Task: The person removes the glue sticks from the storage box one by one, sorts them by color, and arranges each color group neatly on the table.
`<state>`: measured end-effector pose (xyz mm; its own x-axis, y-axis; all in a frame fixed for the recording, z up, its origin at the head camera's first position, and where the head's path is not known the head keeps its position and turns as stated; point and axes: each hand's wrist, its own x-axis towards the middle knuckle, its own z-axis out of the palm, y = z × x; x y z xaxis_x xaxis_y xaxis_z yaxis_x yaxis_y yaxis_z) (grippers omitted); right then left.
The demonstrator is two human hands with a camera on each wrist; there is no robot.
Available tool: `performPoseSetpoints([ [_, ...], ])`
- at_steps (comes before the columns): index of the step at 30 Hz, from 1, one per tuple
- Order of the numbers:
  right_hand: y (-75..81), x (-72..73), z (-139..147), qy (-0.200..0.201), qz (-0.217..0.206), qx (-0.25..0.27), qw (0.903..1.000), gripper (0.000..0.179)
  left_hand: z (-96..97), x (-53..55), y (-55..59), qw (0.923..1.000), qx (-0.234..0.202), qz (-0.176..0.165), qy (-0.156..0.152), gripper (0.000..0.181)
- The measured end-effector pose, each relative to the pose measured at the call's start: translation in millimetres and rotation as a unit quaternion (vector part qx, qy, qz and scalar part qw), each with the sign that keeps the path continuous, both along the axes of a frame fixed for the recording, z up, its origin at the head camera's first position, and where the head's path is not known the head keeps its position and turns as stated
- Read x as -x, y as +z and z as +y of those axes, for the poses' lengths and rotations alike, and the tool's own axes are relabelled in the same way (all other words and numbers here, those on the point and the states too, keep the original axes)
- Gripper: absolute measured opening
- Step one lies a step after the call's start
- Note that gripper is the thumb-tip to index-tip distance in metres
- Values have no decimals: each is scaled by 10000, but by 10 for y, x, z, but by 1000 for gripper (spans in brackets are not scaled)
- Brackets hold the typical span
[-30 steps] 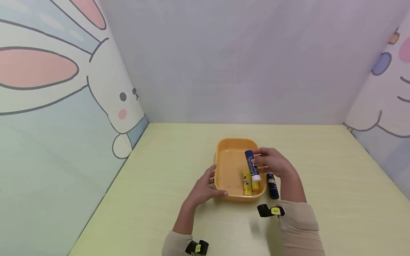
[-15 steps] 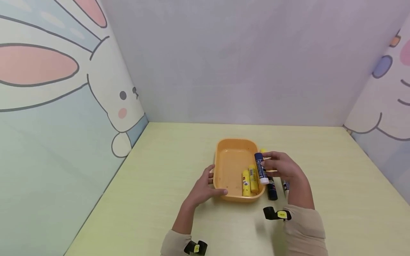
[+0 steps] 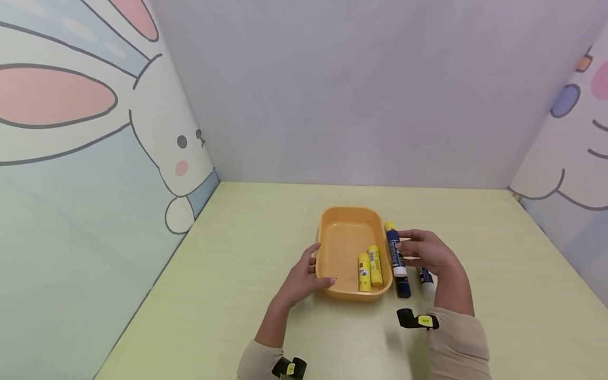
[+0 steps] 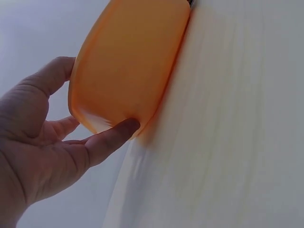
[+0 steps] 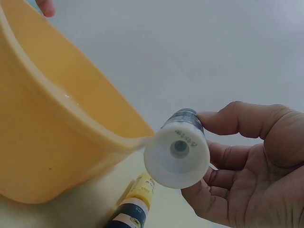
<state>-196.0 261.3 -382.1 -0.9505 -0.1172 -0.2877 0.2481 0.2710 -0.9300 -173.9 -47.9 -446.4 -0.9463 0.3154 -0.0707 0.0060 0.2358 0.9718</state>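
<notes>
My right hand (image 3: 429, 253) pinches a blue glue stick (image 3: 395, 250) with a white base, held just off the right side of an orange plastic tray (image 3: 339, 245). In the right wrist view, the hollow white end of that glue stick (image 5: 178, 161) faces the camera. My left hand (image 3: 300, 279) grips the tray's near left corner; the left wrist view shows its thumb (image 4: 116, 135) and fingers around the wall. Two yellow glue sticks (image 3: 375, 265) (image 3: 364, 273) lie inside the tray at the near right.
Right of the tray, a dark blue end (image 3: 403, 287) and a yellow end (image 3: 390, 226) show beneath the held glue stick. Another blue and white glue stick (image 3: 426, 279) lies farther right, partly behind the wrist. Walls with cartoon drawings surround the pale tabletop (image 3: 266, 227).
My right hand has carried the blue glue stick rightward, from above the tray to outside its right rim. The left hand stays on the tray. More of the yellow glue sticks now shows.
</notes>
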Motion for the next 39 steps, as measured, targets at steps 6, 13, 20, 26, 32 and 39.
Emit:
performPoseSetpoints([
  [6, -16, -40, 106, -90, -98, 60, 9999, 59, -7, 9, -10, 9998, -197, 39, 0, 84],
  [13, -54, -99, 236, -251, -191, -5, 9995, 62, -9, 3, 39, 9990, -429, 23, -102, 78],
  [20, -101, -129, 342, -366, -237, -30, 9990, 63, -2, -6, 47, 9982, -598, -19, -58, 74],
  [26, -110, -170, 386, -436, -271, 67, 9987, 62, 28, 16, -19, 9979, -574, -142, 263, 68],
  [32, -146, -206, 442, -501, -339, 110, 9981, 64, 50, 35, -30, 9956, -732, -307, 496, 62],
  [39, -196, -240, 555, -693, -452, 263, 9962, 66, 69, -52, 164, 9936, -834, -409, 640, 58],
])
